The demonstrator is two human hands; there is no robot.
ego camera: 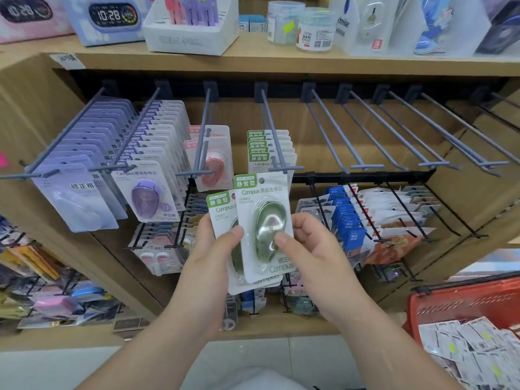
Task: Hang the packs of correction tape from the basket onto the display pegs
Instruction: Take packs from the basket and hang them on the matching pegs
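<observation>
View: head camera, the only one I have. I read clock directions from the middle of the picture.
Left hand: the left hand (216,243) grips the rear green pack (222,209), thumb across its face and fingers behind. Card edges below suggest more than one pack in that grip, but I cannot count them.
Right hand: the right hand (306,240) pinches the front green pack (263,220) at its right edge, thumb tip on the blister.
Task's thing: the front green pack stands upright and overlaps the rear one. Its hang hole sits just below the tip of the green peg (274,130) at 12 o'clock and is not yet threaded.
Done: that peg already carries a row of hung green packs (270,147). At 10 o'clock the purple packs (146,190) fill two pegs. The pink packs (211,159) hang between purple and green.
Left to do: the packs in my hands, then the basket (461,302) at 4 o'clock. The loose packs (472,344) in it lie back side up, so I cannot tell their colours.
Free room: the empty pegs (394,130) run from 1 to 2 o'clock.
Judgement: I would put the job around the middle, with several pegs stocked, a fair pile waiting and several pegs bare.
</observation>
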